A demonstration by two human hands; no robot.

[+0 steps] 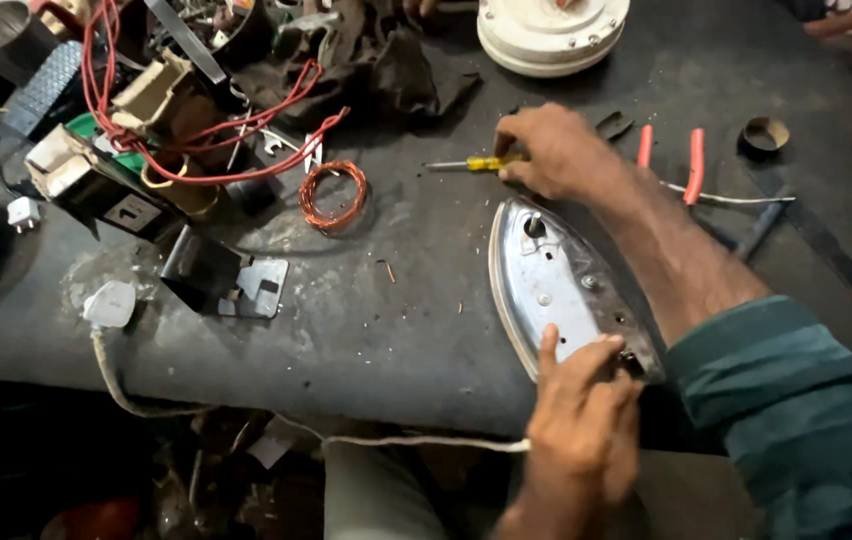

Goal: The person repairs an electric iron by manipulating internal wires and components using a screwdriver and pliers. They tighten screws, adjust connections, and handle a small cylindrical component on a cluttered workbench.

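Dark desk (pixel 386 330), cluttered. Metal iron soleplate (pixel 556 285) lies flat between both hands. Left hand (pixel 581 415) grips its near end, thumb on top, fingers curled round the edge. Right hand (pixel 551 150), just beyond the plate's tip, fingers closed on a yellow-handled screwdriver (pixel 471 163). Copper wire coil (pixel 333 195) further left of it; red-handled pliers (pixel 671 160) just right.
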